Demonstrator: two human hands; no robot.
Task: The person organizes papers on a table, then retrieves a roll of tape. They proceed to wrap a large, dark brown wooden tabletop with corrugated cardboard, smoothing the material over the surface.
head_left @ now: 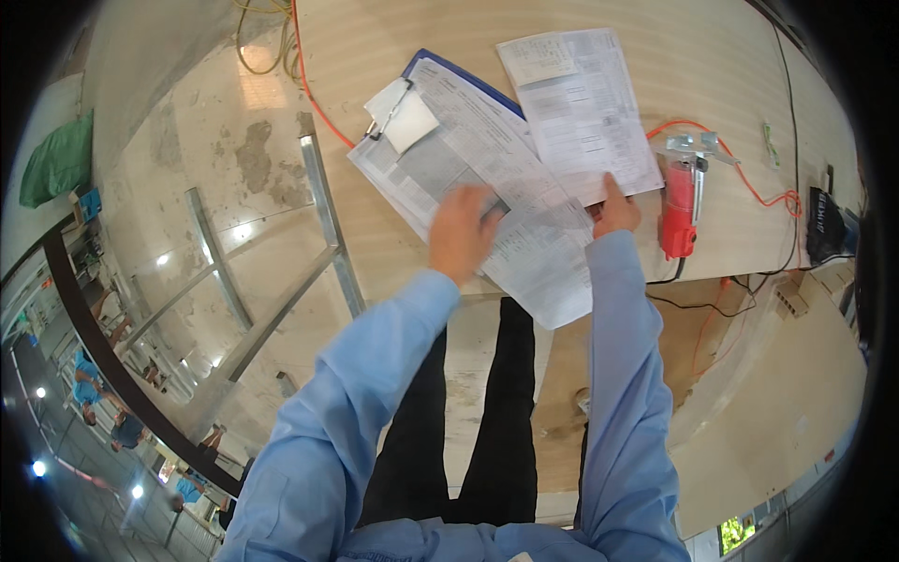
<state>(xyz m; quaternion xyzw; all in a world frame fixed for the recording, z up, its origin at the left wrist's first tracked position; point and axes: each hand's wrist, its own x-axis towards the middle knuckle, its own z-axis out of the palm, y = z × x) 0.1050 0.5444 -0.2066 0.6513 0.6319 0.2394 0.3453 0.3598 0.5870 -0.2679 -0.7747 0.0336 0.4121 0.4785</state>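
Left hand is over clipped papers slanting upper-left to lower-right

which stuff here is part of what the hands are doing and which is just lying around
Seemingly in use:
- clipped papers, with the left hand over them
- blue clipboard under those papers
- loose sheets, with the right hand at their lower edge

Apparently just lying about:
- red power tool
- green bag
- metal frame

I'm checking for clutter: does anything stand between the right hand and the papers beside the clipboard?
Nothing visible does: the right hand overlaps the lower edge of the papers. The red power tool lies to their right.
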